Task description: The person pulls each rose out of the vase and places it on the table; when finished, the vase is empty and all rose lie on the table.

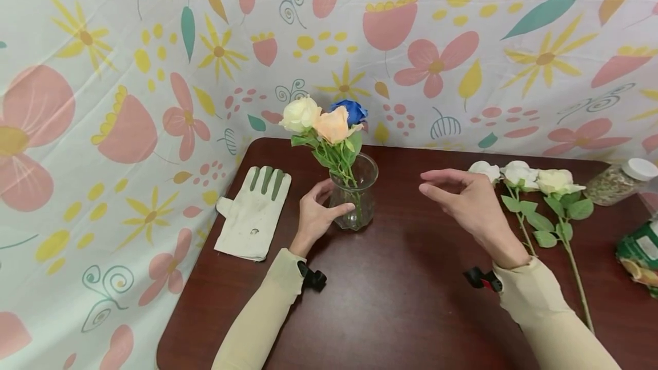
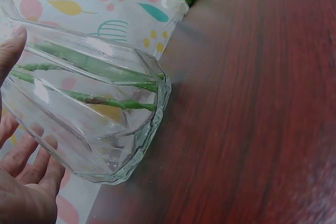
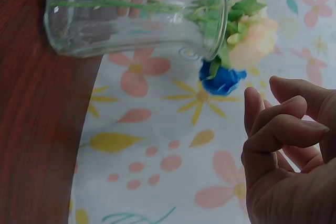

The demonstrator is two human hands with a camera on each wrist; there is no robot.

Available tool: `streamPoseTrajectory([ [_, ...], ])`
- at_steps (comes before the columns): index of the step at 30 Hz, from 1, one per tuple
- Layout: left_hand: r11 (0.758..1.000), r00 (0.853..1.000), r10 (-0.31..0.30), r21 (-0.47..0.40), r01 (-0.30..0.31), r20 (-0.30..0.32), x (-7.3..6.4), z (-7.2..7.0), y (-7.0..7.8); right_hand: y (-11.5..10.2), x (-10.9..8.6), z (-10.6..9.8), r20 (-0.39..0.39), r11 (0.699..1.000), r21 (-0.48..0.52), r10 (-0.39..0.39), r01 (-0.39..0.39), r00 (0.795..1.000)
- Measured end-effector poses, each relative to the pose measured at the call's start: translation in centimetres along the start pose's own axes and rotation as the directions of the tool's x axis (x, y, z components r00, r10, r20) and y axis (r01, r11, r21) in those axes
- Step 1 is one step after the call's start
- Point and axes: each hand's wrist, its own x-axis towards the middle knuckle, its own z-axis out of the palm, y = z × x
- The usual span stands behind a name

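Observation:
A clear glass vase [image 1: 365,172] stands upright on the table, its neck flared. My left hand [image 1: 315,217] holds it from the left, thumb in front and fingers behind. Three roses lean leftward out of the vase: a cream rose [image 1: 300,114], a peach rose [image 1: 333,125] and a blue rose [image 1: 350,111] behind. Through the glass, the left wrist view shows their green stems [image 2: 100,99]. My right hand [image 1: 473,207] hovers to the right of the vase, fingers loosely bent and holding nothing. Near it lie a white rose [image 1: 520,175] and a cream-white rose [image 1: 559,181].
Another white bloom [image 1: 484,171] lies partly behind my right hand. A white work glove [image 1: 252,216] with green fingers lies left of the vase. At far right are a white-lidded jar [image 1: 612,185] and a green package [image 1: 640,250]. Flower-patterned cloth [image 1: 432,124] borders the table's back and left.

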Motion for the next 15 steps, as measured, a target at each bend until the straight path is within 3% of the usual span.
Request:
streamPoseTrajectory([
  [15, 1.0, 1.0, 0.002, 0.006, -0.002, 0.003, 0.2, -0.1, -0.1, -3.2, 2.7, 3.9, 0.048, 0.987, -0.012, -0.159, 0.159, 0.986],
])
